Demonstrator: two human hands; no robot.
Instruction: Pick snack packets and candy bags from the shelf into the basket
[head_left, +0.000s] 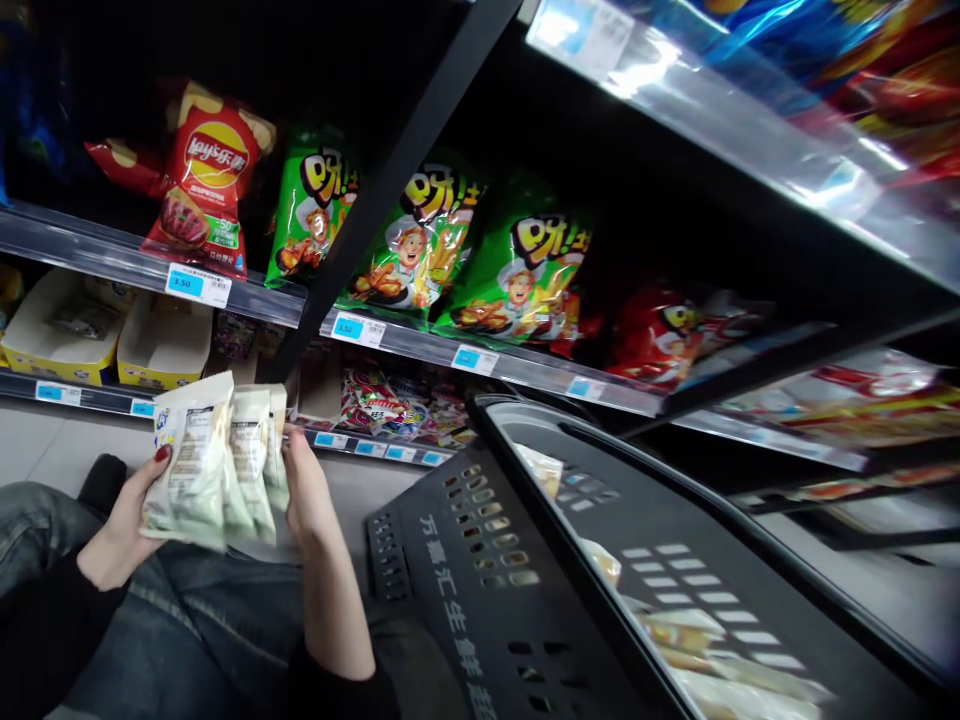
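Left hand [124, 530] pinches the pale packets [199, 465] left of the basket [499, 615], right hand [304, 485] half-curled at their edge, its grip unclear; they look light, soft, slippery, probably crushable, so best held by the edges

Toward eight o'clock, pale green-and-white plastic packets [196, 460], their print too small to read (and blurred along the lower edges), hide some of the right hand's fingers [297, 448]. The dark grey perforated plastic basket [442, 560], toward five o'clock, runs off the bottom edge, its wall partly hiding pale wrapped goods [684, 632] inside. At two o'clock, shiny blue and red bags [892, 95] are blurred and cut off above.
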